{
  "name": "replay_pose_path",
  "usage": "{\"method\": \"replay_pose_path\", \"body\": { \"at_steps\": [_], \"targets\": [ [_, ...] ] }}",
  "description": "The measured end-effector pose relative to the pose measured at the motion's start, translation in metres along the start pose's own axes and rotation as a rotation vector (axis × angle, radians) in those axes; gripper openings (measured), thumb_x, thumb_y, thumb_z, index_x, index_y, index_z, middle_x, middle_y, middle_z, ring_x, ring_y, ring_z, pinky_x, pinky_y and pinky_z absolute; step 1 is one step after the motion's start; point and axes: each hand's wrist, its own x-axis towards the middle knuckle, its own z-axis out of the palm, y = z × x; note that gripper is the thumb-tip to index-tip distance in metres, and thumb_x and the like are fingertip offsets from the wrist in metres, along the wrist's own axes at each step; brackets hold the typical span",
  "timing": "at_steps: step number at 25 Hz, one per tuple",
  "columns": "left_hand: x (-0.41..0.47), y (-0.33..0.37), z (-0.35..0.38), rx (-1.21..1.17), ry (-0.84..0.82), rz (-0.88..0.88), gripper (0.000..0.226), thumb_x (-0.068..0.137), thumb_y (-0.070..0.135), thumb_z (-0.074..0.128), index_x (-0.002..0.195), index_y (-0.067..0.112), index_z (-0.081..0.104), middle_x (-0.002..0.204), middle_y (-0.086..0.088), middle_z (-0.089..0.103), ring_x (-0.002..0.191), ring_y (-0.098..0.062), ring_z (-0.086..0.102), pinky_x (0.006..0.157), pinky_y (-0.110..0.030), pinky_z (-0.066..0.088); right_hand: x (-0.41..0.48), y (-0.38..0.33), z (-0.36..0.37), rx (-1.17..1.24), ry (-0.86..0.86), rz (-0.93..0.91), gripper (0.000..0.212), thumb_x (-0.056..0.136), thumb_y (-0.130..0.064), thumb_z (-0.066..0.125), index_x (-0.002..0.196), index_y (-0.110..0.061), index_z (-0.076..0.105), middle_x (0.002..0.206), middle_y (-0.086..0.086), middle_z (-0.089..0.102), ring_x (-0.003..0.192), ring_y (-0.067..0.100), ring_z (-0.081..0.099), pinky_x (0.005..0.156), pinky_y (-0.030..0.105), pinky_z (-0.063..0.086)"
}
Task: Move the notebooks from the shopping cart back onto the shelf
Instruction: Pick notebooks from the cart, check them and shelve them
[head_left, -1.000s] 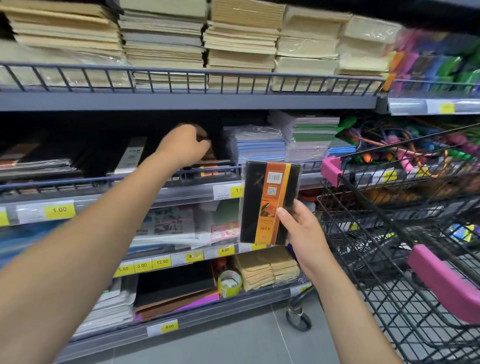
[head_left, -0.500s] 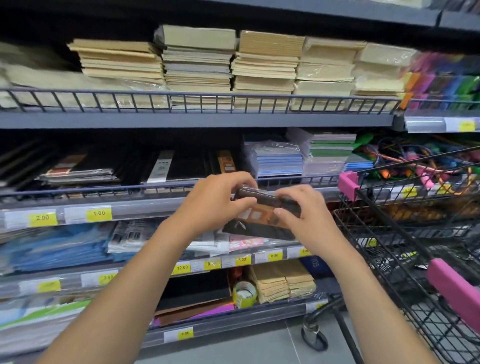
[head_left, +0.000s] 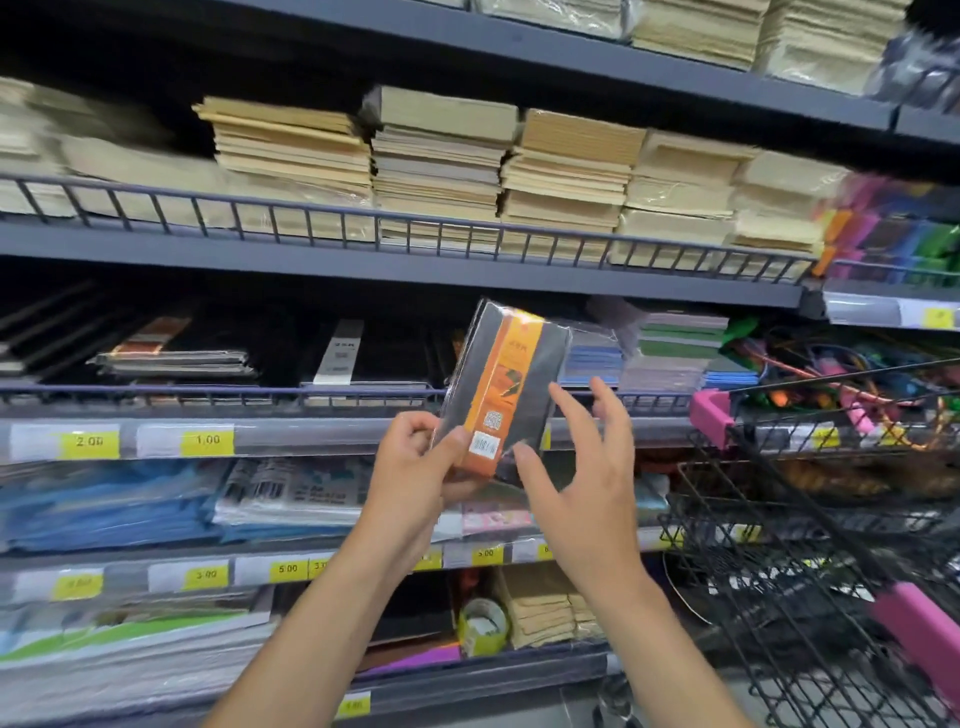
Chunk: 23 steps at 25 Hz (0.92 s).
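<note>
In the head view, the left hand grips the lower end of a plastic-wrapped black notebook. Its orange band carries a QR code and a white barcode sticker, the print too small to read, and it is held tilted in the air before the middle shelf, where other dark notebooks lie flat. The right hand is spread loose just beside the notebook's lower right edge, grasping nothing. Yellow price tags on the rails read 2.00, 1.00, 3.00 and 5.00, and the black wire shopping cart with pink trim stands at the right.
</note>
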Motion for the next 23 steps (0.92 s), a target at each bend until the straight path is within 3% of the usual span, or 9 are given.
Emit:
{"method": "replay_pose_path", "body": {
  "at_steps": [4, 8, 13, 16, 17, 20, 23],
  "targets": [
    [0.009, 0.001, -0.006, -0.094, -0.041, -0.018, 0.019, 0.099, 0.006, 0.062, 0.1, 0.013, 0.045, 0.103, -0.016, 0.073, 0.084, -0.027, 0.073, 0.067, -0.04, 0.061, -0.005, -0.012, 0.024, -0.054, -0.174, -0.083, 0.074, 0.08, -0.055, 0.072, 0.146, -0.045, 0.038, 0.162, -0.019, 0.01, 0.146, 0.01, 0.03, 0.108, 0.045, 0.047],
    [0.016, -0.002, -0.011, 0.011, 0.013, 0.04, 0.02, 0.096, 0.012, 0.069, 0.098, 0.017, 0.05, 0.104, -0.015, 0.075, 0.08, -0.025, 0.072, 0.066, -0.042, 0.056, 0.006, -0.02, 0.048, -0.114, -0.148, -0.054, 0.076, 0.073, -0.057, 0.074, 0.139, -0.042, 0.039, 0.158, -0.017, 0.015, 0.136, 0.014, 0.043, 0.095, 0.043, 0.054],
    [0.03, 0.002, -0.023, 0.165, 0.017, 0.128, 0.024, 0.091, 0.019, 0.075, 0.083, 0.033, 0.058, 0.105, -0.013, 0.072, 0.093, -0.038, 0.071, 0.081, -0.051, 0.056, 0.025, -0.027, 0.067, -0.112, -0.076, -0.001, 0.066, 0.069, -0.055, 0.069, 0.126, -0.037, 0.041, 0.148, -0.014, 0.022, 0.123, 0.017, 0.05, 0.086, 0.044, 0.056],
    [0.032, 0.015, -0.022, 0.154, -0.037, 0.154, 0.001, 0.099, 0.022, 0.065, 0.099, 0.022, 0.064, 0.095, -0.003, 0.075, 0.086, -0.025, 0.072, 0.074, -0.033, 0.058, 0.038, -0.033, 0.067, -0.072, -0.084, -0.015, 0.06, 0.071, -0.057, 0.067, 0.121, -0.036, 0.042, 0.141, -0.013, 0.027, 0.124, 0.017, 0.048, 0.088, 0.043, 0.055],
    [0.034, 0.019, -0.023, 0.165, -0.062, 0.15, 0.01, 0.103, 0.024, 0.058, 0.106, 0.02, 0.066, 0.097, 0.002, 0.075, 0.087, -0.017, 0.073, 0.074, -0.029, 0.06, 0.048, -0.033, 0.065, -0.045, -0.089, -0.008, 0.056, 0.071, -0.057, 0.067, 0.118, -0.036, 0.043, 0.135, -0.014, 0.031, 0.121, 0.016, 0.049, 0.088, 0.043, 0.055],
    [0.042, 0.025, -0.031, 0.288, -0.067, 0.117, 0.025, 0.109, 0.026, 0.045, 0.119, 0.03, 0.068, 0.117, 0.014, 0.07, 0.095, -0.005, 0.074, 0.084, -0.037, 0.063, 0.09, -0.025, 0.06, -0.022, -0.174, 0.023, 0.048, 0.072, -0.053, 0.065, 0.112, -0.035, 0.046, 0.12, -0.014, 0.037, 0.107, 0.015, 0.055, 0.083, 0.037, 0.052],
    [0.055, 0.027, -0.04, 0.452, 0.031, 0.156, 0.03, 0.107, 0.017, 0.046, 0.123, 0.035, 0.064, 0.127, 0.017, 0.062, 0.082, -0.003, 0.075, 0.079, -0.038, 0.063, 0.132, -0.015, 0.064, -0.09, -0.338, 0.087, 0.044, 0.077, -0.048, 0.068, 0.114, -0.034, 0.051, 0.115, -0.006, 0.046, 0.099, 0.016, 0.056, 0.082, 0.035, 0.049]
  ]
}}
